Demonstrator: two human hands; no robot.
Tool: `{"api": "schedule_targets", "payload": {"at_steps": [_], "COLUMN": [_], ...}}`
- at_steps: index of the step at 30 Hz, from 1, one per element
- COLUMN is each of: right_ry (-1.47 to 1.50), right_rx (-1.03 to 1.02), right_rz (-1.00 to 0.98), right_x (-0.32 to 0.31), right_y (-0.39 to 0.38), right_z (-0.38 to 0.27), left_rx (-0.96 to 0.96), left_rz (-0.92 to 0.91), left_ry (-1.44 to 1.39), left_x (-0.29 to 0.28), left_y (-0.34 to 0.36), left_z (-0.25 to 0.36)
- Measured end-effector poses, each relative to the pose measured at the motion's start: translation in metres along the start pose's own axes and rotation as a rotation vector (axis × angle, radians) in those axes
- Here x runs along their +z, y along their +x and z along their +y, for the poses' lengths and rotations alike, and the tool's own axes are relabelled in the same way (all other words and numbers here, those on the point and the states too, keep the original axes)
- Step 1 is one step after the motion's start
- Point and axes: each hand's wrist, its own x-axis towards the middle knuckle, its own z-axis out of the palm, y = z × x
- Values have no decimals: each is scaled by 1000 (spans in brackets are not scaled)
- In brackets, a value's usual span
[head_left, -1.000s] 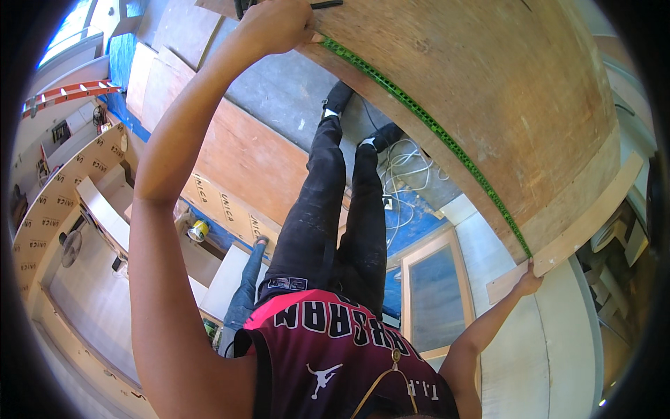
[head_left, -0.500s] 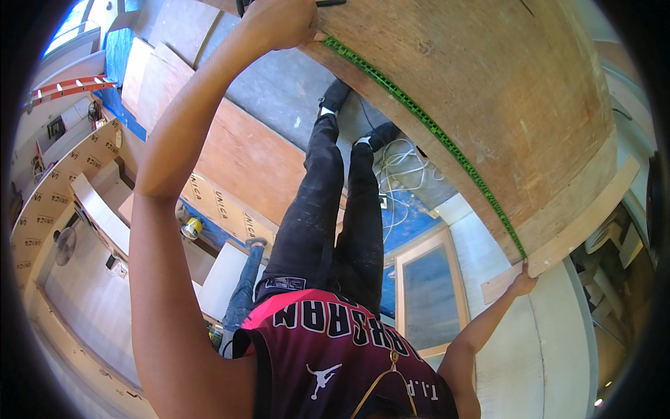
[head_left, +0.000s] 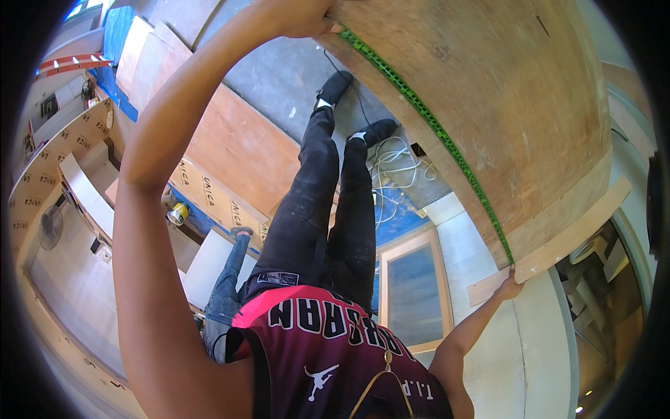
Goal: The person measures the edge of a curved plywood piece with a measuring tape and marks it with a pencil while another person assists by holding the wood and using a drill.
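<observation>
View tips a bit vs b4. L hand (head_left: 305, 17) is now more to the right & higher in the pic; the black thing by it is out of view. R hand (head_left: 509, 285) is a bit more left & lower, so the green tape (head_left: 419, 106) looks steeper. More floor shows b/w the L shoe (head_left: 335, 88) & the wood board (head_left: 502, 112). More of the other person's jeans (head_left: 222, 304) shows too.

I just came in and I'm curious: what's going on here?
Someone has a green measuring tape stretched between both hands, along a plywood sheet near its edge. The left hand holds the end at the top of the view. The right hand holds the other end, beside a narrow wooden strip.
</observation>
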Motion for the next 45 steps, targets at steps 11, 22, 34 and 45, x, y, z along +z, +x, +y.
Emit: {"api": "schedule_targets", "payload": {"at_steps": [11,22,34,45], "right_ry": [-25,-11,37,11], "right_rx": [25,12,-32,-40], "right_rz": [-9,-13,-18,-4], "right_x": [2,6,9,-3], "right_y": [1,3,5,-3], "right_z": [1,3,10,-8], "left_rx": [-89,-116,-83,59], "left_rz": [-79,-188,-280,-277], "left_ry": [29,55,108,155], "left_x": [-4,-12,-15,-7], "left_y": [2,5,14,24], "left_z": [9,12,11,3]}}
